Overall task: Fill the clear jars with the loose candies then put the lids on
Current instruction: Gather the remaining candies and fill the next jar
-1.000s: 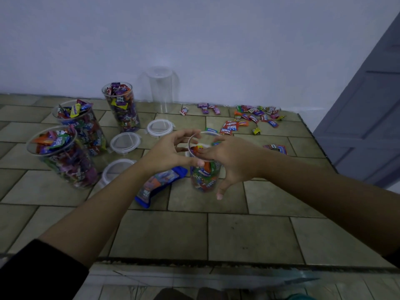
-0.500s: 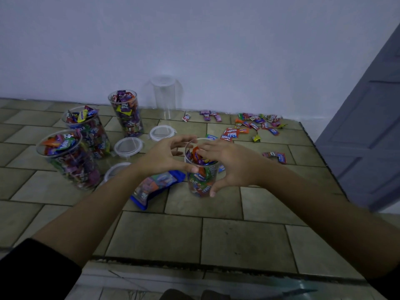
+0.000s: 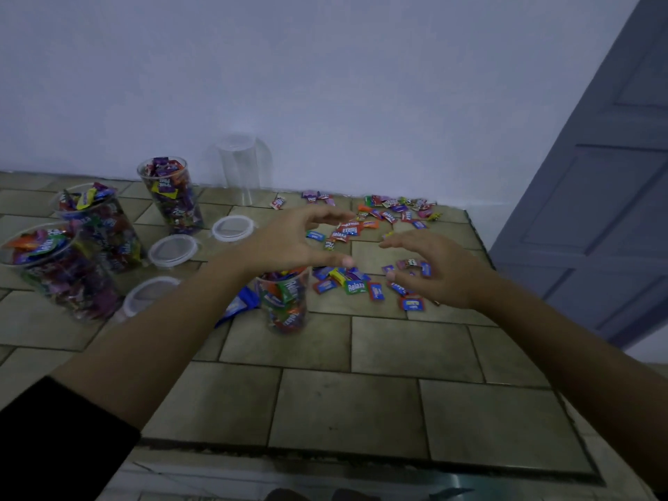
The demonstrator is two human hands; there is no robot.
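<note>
A clear jar [image 3: 285, 301] about full of wrapped candies stands on the tiled counter [image 3: 397, 356]. My left hand [image 3: 289, 240] hovers just above and behind its rim, fingers spread and empty. Over loose candies [image 3: 350, 283] to the jar's right hangs my right hand [image 3: 430, 269], fingers relaxed and holding nothing. More loose candies [image 3: 390, 211] lie scattered near the wall. Three filled jars [image 3: 65, 273], [image 3: 105, 229], [image 3: 173, 197] stand at the left. An empty clear jar [image 3: 240, 168] stands by the wall. Three lids [image 3: 233, 227], [image 3: 173, 249], [image 3: 148, 294] lie flat.
A blue candy bag [image 3: 238, 305] lies partly under my left forearm, beside the jar. The counter's front edge [image 3: 361, 453] runs below my arms, its right edge near a grey door [image 3: 596, 211]. A white wall backs the counter.
Both hands have left the jar's rim. The left rose above it and the right swung rightward over the loose candies. The camera view has shifted, showing more candies beside the jar.
</note>
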